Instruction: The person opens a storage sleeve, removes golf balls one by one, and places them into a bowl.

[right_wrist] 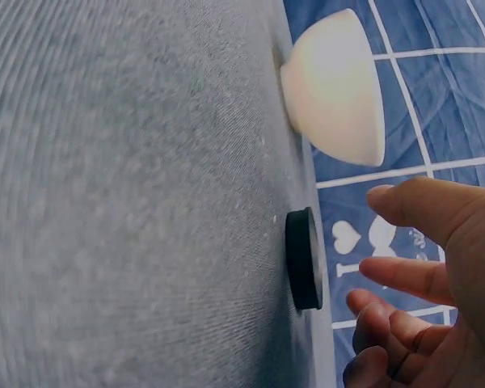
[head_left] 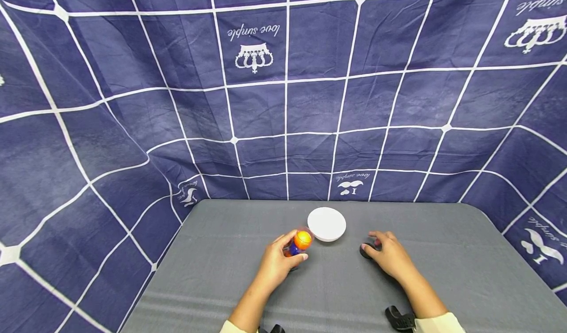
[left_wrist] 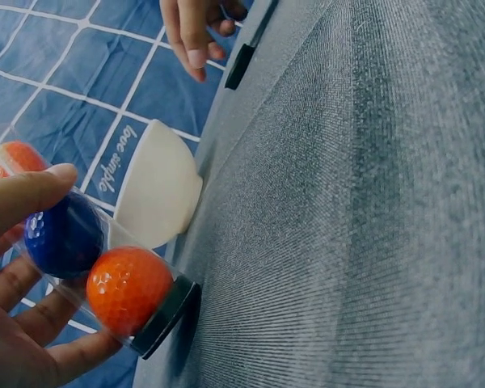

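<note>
My left hand (head_left: 275, 264) grips a clear plastic tube of golf balls (head_left: 301, 242), thumb on one side and fingers on the other. Inside the tube, a blue golf ball (left_wrist: 65, 236) sits between two orange ones, the lower orange ball (left_wrist: 128, 289) resting by the black base (left_wrist: 166, 317). The tube stands tilted in the left wrist view, its base close to the table. Over a black round lid (right_wrist: 304, 259) lying on the table, my right hand (head_left: 392, 256) hovers with fingers spread, apart from the lid in the right wrist view.
A white bowl (head_left: 327, 224) stands upright on the grey cloth-covered table (head_left: 336, 293), beyond and between both hands. Blue cloth with white grid lines (head_left: 310, 106) hangs behind the table and along its sides.
</note>
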Motion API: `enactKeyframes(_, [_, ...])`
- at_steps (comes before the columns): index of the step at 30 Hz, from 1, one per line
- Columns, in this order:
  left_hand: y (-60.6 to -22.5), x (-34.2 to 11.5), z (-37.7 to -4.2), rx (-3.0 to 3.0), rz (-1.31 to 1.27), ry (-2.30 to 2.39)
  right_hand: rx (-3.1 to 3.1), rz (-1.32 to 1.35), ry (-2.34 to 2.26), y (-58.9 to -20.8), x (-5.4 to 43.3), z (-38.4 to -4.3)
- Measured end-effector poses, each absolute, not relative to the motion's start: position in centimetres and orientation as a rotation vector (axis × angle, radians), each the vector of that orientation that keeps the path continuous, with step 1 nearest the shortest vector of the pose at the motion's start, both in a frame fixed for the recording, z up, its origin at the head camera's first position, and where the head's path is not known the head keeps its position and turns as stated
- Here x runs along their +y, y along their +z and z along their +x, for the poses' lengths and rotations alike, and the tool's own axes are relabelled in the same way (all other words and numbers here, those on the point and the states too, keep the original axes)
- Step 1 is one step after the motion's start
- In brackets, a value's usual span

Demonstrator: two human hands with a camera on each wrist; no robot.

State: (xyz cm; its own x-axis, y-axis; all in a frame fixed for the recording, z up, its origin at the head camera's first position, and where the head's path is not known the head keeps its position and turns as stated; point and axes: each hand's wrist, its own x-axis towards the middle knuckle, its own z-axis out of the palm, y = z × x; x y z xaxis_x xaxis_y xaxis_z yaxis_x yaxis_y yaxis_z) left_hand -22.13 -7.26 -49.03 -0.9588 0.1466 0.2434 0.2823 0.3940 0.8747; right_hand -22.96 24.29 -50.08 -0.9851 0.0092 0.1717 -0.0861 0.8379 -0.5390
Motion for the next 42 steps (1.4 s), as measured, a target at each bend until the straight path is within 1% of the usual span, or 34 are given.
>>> enactKeyframes(14, [-49.1, -6.5, -21.8, -2.549, -0.423, -1.458, -2.679, 0.176, 0.914, -48.5, 23.1, -22.7])
enactKeyframes(22, [-49.2, -6.1, -21.4, -2.499, -0.488, -1.320, -2.573, 0.321, 1.044, -47.5, 22.0, -22.1])
enactKeyframes(31, [-48.2, -5.8, -21.3, -2.475, -0.477, -1.038, -2.497, 0.557, 1.162, -46.5, 20.5, -21.6])
enactKeyframes(42, [-47.6, -5.7, -21.3, -2.481, -0.541, -0.790, -2.457, 0.730, 1.267, -46.3, 19.0, -21.1])
